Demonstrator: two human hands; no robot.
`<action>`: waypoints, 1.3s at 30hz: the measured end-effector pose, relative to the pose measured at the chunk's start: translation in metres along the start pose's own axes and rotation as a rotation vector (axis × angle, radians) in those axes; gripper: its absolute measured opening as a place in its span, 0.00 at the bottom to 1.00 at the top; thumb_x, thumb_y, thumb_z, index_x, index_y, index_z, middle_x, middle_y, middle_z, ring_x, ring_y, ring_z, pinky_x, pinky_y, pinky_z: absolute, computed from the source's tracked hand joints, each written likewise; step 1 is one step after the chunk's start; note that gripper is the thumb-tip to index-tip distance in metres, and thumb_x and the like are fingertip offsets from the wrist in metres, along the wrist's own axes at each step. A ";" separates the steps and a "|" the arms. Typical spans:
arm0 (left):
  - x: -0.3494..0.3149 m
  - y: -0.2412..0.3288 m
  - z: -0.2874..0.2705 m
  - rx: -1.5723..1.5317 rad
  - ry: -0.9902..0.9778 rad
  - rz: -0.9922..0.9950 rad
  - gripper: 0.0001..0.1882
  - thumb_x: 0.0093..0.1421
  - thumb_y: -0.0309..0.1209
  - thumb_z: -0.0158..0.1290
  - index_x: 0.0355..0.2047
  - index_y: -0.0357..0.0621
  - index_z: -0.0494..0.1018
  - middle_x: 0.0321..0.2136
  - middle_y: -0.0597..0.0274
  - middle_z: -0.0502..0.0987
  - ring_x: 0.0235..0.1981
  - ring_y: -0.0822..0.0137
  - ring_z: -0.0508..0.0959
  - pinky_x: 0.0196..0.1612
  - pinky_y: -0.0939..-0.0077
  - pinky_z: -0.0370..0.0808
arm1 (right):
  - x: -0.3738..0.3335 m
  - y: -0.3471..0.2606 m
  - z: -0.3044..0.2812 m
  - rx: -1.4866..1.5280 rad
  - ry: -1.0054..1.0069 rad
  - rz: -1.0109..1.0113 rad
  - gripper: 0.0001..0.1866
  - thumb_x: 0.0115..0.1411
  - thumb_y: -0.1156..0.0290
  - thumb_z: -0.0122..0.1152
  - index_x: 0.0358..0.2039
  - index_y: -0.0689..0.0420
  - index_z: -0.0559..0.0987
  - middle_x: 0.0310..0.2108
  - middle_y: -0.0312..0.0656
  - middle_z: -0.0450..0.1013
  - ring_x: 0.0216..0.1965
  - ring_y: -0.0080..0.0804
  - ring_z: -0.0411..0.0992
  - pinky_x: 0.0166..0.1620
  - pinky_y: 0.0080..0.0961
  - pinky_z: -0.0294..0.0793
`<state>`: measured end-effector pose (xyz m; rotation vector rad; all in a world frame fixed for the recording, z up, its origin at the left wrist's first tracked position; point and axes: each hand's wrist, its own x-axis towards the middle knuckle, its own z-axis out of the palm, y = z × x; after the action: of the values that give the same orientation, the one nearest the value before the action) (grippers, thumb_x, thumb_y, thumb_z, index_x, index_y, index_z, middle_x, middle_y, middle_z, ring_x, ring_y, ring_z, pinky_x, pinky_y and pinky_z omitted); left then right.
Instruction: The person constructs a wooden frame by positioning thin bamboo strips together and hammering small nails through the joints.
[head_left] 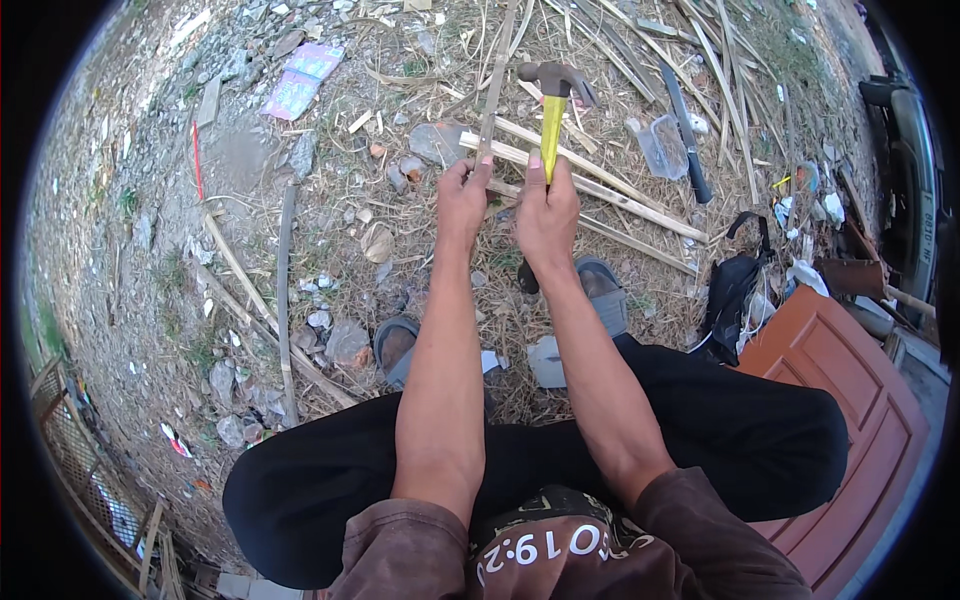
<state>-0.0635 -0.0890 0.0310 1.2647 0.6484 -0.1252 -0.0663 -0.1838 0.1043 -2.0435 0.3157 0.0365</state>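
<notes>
My left hand is closed around the lower end of a thin wooden strip, which points away from me past the upper edge. Close beside it, my right hand grips a claw hammer by its yellow handle, with the dark head up and the claw toward the right. A black end of the handle shows below that hand. Pale wooden strips lie on the ground just beyond and to the right of my hands. A flat grey stone lies behind my left hand.
A long knife with a black handle lies at the right, next to a clear plastic container. Nearer are a black bag and a reddish-brown panelled door. Wooden strips and stones lie to the left.
</notes>
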 end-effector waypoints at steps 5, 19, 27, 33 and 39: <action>-0.024 0.054 0.035 -0.100 0.007 0.086 0.14 0.67 0.37 0.50 0.34 0.36 0.71 0.27 0.59 0.78 0.26 0.70 0.79 0.31 0.74 0.73 | 0.086 -0.037 -0.038 -0.220 -0.011 -0.097 0.20 0.63 0.56 0.61 0.36 0.63 0.72 0.24 0.44 0.70 0.26 0.38 0.71 0.32 0.40 0.69; -0.157 0.231 0.130 0.138 0.026 0.701 0.11 0.62 0.31 0.51 0.35 0.36 0.64 0.32 0.45 0.67 0.31 0.43 0.72 0.32 0.51 0.66 | 0.143 -0.246 -0.162 0.067 -0.636 -0.058 0.17 0.59 0.71 0.63 0.45 0.60 0.69 0.34 0.39 0.75 0.13 0.03 0.54 0.12 0.02 0.54; -0.191 0.254 0.131 0.092 -0.027 0.990 0.16 0.57 0.32 0.59 0.37 0.37 0.65 0.30 0.52 0.64 0.25 0.57 0.69 0.28 0.62 0.67 | 0.114 -0.294 -0.198 0.230 -0.671 -0.187 0.17 0.59 0.71 0.64 0.42 0.59 0.66 0.35 0.42 0.76 0.15 0.05 0.55 0.14 0.04 0.57; -0.168 0.263 0.099 0.005 0.085 1.154 0.12 0.59 0.31 0.60 0.35 0.37 0.69 0.33 0.59 0.67 0.27 0.70 0.67 0.26 0.72 0.68 | 0.095 -0.300 -0.201 0.475 -0.609 -0.251 0.15 0.61 0.68 0.66 0.38 0.61 0.69 0.33 0.41 0.73 0.15 0.07 0.57 0.13 0.05 0.57; -0.142 0.277 0.075 -0.193 0.004 0.990 0.13 0.68 0.36 0.52 0.43 0.36 0.72 0.35 0.60 0.72 0.30 0.73 0.75 0.34 0.75 0.81 | 0.094 -0.312 -0.194 0.314 -0.470 -0.423 0.15 0.62 0.64 0.66 0.37 0.62 0.72 0.32 0.40 0.72 0.14 0.06 0.56 0.13 0.06 0.55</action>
<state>-0.0312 -0.1054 0.3495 1.2694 -0.0177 0.7388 0.0778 -0.2347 0.4512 -1.6892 -0.3834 0.1905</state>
